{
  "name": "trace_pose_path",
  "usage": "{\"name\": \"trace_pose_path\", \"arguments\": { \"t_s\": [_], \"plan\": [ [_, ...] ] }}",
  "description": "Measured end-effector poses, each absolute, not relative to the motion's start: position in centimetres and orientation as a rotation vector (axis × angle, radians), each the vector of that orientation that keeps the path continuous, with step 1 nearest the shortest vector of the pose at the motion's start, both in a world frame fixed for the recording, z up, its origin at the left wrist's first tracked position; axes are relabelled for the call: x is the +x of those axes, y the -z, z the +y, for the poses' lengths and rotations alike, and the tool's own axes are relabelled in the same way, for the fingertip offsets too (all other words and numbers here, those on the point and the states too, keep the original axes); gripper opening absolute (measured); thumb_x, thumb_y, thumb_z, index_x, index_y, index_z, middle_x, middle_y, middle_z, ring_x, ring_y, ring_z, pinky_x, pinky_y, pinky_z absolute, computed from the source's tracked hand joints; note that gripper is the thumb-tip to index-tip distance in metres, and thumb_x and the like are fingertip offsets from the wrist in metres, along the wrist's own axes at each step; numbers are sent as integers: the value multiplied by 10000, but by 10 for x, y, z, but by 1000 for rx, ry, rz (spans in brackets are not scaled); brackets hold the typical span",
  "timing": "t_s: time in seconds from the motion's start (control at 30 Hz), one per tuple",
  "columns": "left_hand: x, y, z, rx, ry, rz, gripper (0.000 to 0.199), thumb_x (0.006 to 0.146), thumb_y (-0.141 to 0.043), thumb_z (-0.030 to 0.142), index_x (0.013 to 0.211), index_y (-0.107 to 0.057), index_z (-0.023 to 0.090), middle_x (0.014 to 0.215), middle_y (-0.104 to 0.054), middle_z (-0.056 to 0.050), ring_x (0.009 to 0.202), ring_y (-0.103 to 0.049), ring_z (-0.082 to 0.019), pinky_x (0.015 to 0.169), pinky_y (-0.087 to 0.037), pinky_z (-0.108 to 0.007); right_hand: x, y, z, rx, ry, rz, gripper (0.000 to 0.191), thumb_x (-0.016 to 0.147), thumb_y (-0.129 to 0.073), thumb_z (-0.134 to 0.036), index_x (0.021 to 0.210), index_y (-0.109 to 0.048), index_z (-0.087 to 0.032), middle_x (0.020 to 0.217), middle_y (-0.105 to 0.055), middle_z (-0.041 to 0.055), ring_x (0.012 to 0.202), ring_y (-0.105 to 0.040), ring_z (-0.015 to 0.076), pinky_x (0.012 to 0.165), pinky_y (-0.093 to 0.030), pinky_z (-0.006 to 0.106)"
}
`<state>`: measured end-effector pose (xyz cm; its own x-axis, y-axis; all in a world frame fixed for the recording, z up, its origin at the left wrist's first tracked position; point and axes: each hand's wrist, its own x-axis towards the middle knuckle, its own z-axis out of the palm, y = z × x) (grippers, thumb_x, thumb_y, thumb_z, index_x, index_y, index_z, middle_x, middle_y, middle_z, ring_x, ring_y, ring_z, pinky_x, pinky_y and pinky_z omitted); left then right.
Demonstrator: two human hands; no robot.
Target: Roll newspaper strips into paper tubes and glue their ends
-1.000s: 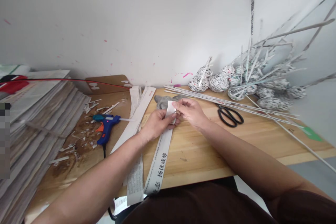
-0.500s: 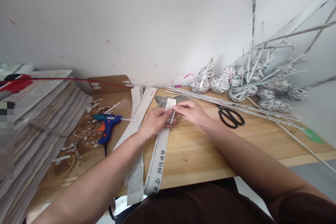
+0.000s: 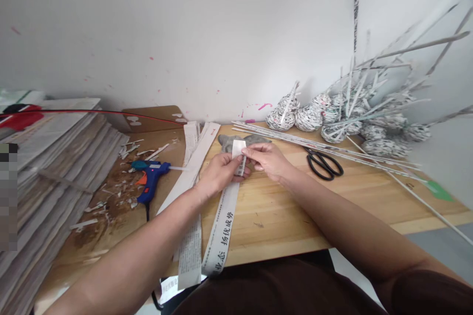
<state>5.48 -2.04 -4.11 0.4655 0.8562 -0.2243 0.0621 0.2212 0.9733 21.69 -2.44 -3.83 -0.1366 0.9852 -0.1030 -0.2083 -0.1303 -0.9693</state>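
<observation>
Starting at the far left, we see a tall stack of newspapers (image 3: 68, 157), with a red item (image 3: 28, 117) lying on top. Just beside it, paper scraps (image 3: 99, 206) litter a brown-stained part of the table (image 3: 275, 221), and a blue glue gun (image 3: 151, 182) lies among them. A brown board (image 3: 153, 114) stands against the wall behind. Next come loose paper strips (image 3: 198, 151), overlapping, one hanging past the near edge.

Our left hand (image 3: 221, 171) is closed around the printed strip (image 3: 224, 226), thumb on top. The strip runs down from our grip to the near edge, where it curves; a grey crumpled thing (image 3: 225, 143) lies just behind its upper end. Our right hand (image 3: 266, 158) pinches the strip's right side close to its top, very near the left; whether the fingertips touch, we cannot tell.

Further right, thin paper rods (image 3: 281, 136) lie slantwise before woven paper forms (image 3: 310, 117). Near them we have black scissors (image 3: 325, 161), and, at the far right, a green patch (image 3: 439, 190).
</observation>
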Motion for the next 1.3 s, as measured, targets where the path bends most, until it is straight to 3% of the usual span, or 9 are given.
{"name": "trace_pose_path", "arguments": {
  "t_s": [0.43, 0.53, 0.6, 0.7, 0.77, 0.9, 1.03, 1.2, 1.3],
  "plan": [
    [55, 40, -23, 1241, -700, 925, 423, 772, -655, 529, 873, -653, 118, 820, -724, -108, 783, -689, -209, 748, -564, -367, 210, 39, -26, -1139, -1352, -1066, 413, 574, -820, -482, 578, -554, -166, 506, -535, -25, 392, -413, 73, 382, -263, 220],
    [55, 40, -21, 1217, -701, 951, 430, 757, -672, 527, 899, -656, 122, 799, -725, -103, 773, -690, -210, 725, -565, -358, 220, 44, -18, -1198, -1034, -1278, 398, 771, -649, -539, 640, -595, -167, 605, -594, 14, 523, -507, 124, 504, -381, 261],
    [55, 39, -20, 1198, -710, 958, 427, 762, -673, 515, 924, -662, 120, 789, -725, -100, 764, -690, -203, 712, -565, -342, 230, 50, -11, -1275, -685, -1532, 354, 871, -542, -480, 827, -682, -158, 779, -656, 63, 714, -574, 180, 655, -430, 305],
    [56, 37, -20, 1177, -741, 964, 427, 758, -681, 508, 929, -671, 117, 775, -725, -98, 749, -690, -195, 695, -565, -323, 239, 57, -3, -1344, -249, -1958, 332, 816, -634, -320, 1111, -672, -173, 1071, -655, 112, 972, -551, 250, 856, -382, 364],
    [56, 36, -21, 1175, -751, 968, 422, 756, -683, 508, 924, -678, 121, 764, -724, -94, 741, -692, -195, 693, -565, -323, 238, 60, -1, -1384, -160, -2148, 256, 820, -608, -233, 1056, -690, -178, 1027, -668, 102, 937, -546, 238, 842, -360, 348],
    [56, 35, -23, 1199, -755, 968, 405, 778, -662, 498, 940, -690, 129, 766, -726, -89, 738, -693, -195, 699, -565, -325, 229, 60, -3, -1554, -128, -2142, 231, 907, -452, -202, 854, -674, -169, 754, -656, 68, 741, -526, 201, 639, -321, 295],
    [55, 35, -22, 1210, -756, 959, 390, 796, -645, 484, 945, -688, 126, 778, -726, -92, 729, -688, -182, 689, -560, -309, 227, 59, -6, -1608, -92, -2089, 313, 932, -452, -310, 731, -654, -180, 637, -615, 59, 699, -518, 203, 590, -283, 295],
    [54, 33, -20, 1204, -747, 970, 365, 823, -618, 463, 930, -674, 119, 767, -716, -92, 691, -671, -158, 633, -544, -261, 236, 51, -7, -1360, -323, -1887, 188, 821, -646, -346, 852, -699, -168, 803, -684, 54, 757, -578, 182, 682, -389, 276],
    [54, 31, -20, 1229, -735, 984, 387, 823, -608, 483, 917, -668, 113, 755, -707, -94, 675, -663, -158, 611, -540, -258, 242, 38, -10, -1244, -593, -1715, 284, 878, -566, -405, 848, -709, -162, 790, -681, 41, 716, -586, 162, 678, -420, 275]
  ]
}}
